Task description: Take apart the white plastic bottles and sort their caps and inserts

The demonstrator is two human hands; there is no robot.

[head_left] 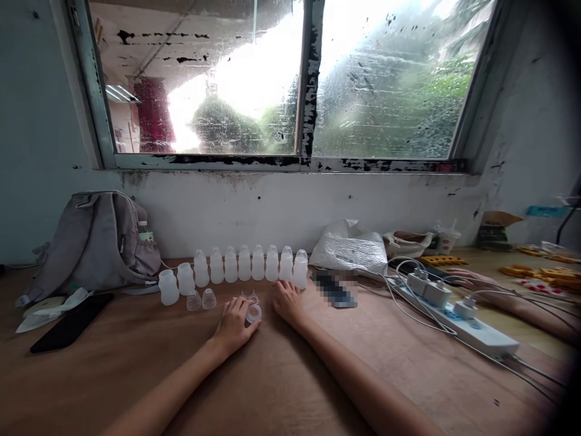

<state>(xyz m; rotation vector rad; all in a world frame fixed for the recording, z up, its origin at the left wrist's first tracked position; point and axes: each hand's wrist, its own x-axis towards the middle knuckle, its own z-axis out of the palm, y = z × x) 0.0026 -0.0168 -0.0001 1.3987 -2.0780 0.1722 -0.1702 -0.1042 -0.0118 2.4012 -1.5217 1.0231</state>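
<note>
A row of several capped, frosted bottles [244,264] stands along the wall. Two bottles without caps [169,288] stand at the row's left end, with two clear dome caps [209,299] on the table before them. My left hand [233,324] rests beside a clear ring [253,313], its fingers curled and its thumb near the ring; whether it grips anything is unclear. Small clear nipples [253,297] lie just behind the ring. Near the bottom of the rightmost bottles, my right hand [288,301] rests on the table with its fingers apart and nothing visible in them.
A grey backpack [97,242] and a black phone [71,324] are at the left. To the right are a silver bag [349,248], a pixelated dark object [334,289] and a white power strip [476,333] with cables. Another person's forearm [521,306] lies beyond the strip.
</note>
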